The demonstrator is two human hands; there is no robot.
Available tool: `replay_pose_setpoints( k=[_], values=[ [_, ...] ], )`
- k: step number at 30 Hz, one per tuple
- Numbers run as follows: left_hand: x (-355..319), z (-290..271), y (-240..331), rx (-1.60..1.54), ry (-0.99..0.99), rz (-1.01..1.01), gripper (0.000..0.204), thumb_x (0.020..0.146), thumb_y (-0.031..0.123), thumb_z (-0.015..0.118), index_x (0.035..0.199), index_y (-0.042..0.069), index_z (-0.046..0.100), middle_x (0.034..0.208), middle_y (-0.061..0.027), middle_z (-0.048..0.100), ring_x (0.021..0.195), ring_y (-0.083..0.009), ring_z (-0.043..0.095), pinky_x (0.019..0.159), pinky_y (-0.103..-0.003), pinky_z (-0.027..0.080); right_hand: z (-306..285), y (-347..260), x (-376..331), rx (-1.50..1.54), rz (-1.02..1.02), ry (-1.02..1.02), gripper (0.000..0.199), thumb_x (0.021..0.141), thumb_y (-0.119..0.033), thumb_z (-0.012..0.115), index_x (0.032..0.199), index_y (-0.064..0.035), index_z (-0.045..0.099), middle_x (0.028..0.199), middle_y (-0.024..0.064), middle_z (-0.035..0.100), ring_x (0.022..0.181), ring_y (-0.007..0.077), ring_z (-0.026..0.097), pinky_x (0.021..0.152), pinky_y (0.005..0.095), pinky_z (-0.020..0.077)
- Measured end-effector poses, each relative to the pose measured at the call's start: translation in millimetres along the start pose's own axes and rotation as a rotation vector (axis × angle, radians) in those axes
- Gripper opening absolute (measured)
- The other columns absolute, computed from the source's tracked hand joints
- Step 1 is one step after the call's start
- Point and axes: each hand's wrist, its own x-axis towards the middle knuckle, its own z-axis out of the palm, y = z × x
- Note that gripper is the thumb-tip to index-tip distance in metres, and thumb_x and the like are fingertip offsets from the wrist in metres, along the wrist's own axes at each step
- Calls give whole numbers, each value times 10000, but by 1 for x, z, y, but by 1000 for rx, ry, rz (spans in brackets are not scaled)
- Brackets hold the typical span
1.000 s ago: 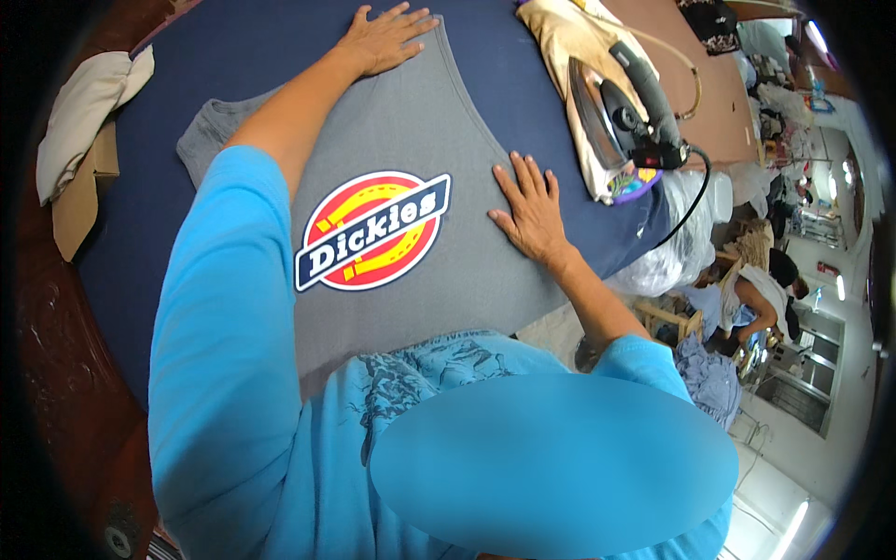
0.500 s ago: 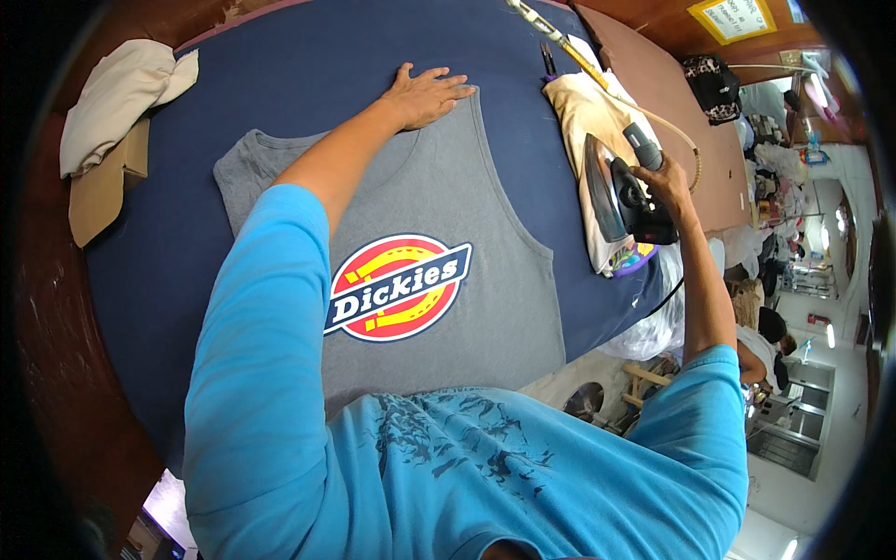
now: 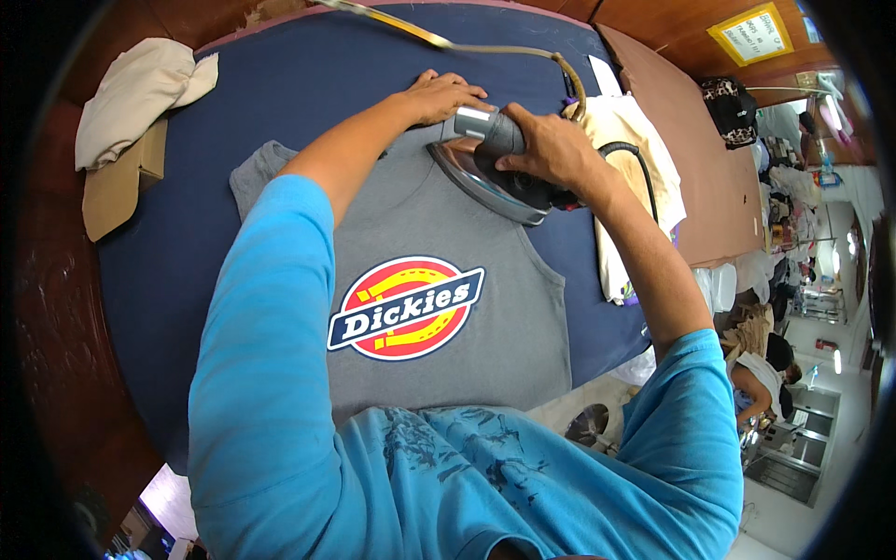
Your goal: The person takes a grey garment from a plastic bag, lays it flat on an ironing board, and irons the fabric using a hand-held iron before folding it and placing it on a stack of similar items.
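A grey sleeveless shirt (image 3: pixel 509 322) lies spread on the dark blue padded table, a red, yellow and navy printed badge across its front. My left hand (image 3: pixel 443 97) lies on the far end of the shirt's right shoulder strap, fingers stretched over the cloth. Around the handle of a black and silver clothes iron (image 3: pixel 481 182) my right hand (image 3: pixel 553 149) is closed. The iron is over the strap and armhole edge, just nearer than my left hand; whether its plate presses on the cloth cannot be seen. A hose and a black cord run from it.
Folded cream cloth (image 3: pixel 644 159) lies on the table's right part, beside a brown padded surface (image 3: pixel 700 173). At far left, beige cloth (image 3: pixel 140 93) rests on a cardboard box (image 3: pixel 117 196). The yellowish hose (image 3: pixel 509 49) crosses the far side. Another person (image 3: pixel 749 385) is at the right background.
My right hand has carried the iron left from the cream cloth to the shirt's shoulder strap. The hose has swung left with it. My left hand stays on the strap, its fingers slightly more bent.
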Motion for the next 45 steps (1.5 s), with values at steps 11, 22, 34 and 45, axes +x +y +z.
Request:
replay_pose_setpoints(
  k=[11, 22, 34, 45],
  values=[
    [-104, -50, -45, 16, 195, -220, 445, 910, 324, 375, 1325, 169, 421, 1339, -56, 450, 1210, -223, 435, 980, -419, 299, 17, -22, 37, 35, 180, 155, 579, 761, -558, 580, 873, 6, 645, 686, 195, 633, 658, 333, 645, 617, 385, 517],
    [-273, -37, -56, -19, 388, -875, 371, 871, 430, 500, 904, 67, 570, 702, -136, 621, 731, -328, 608, 628, -408, 458, 14, -57, 63, 7, 156, 109, 569, 807, -545, 519, 991, -22, 647, 739, 177, 650, 671, 286, 664, 648, 346, 538],
    [-269, -22, -59, 136, 567, -761, 372, 798, 442, 600, 723, 96, 486, 697, -40, 561, 718, -208, 552, 680, -343, 385, 21, -54, 75, 0, 99, 168, 610, 801, -570, 535, 968, 7, 636, 714, 177, 642, 584, 256, 657, 575, 311, 536],
    [-269, -19, -68, 72, 580, -756, 366, 788, 433, 615, 723, 102, 474, 668, -40, 533, 698, -214, 534, 702, -349, 377, 12, -19, 63, 42, 242, 215, 599, 791, -551, 535, 999, 5, 619, 845, 211, 646, 805, 342, 637, 722, 402, 504]
  ],
)
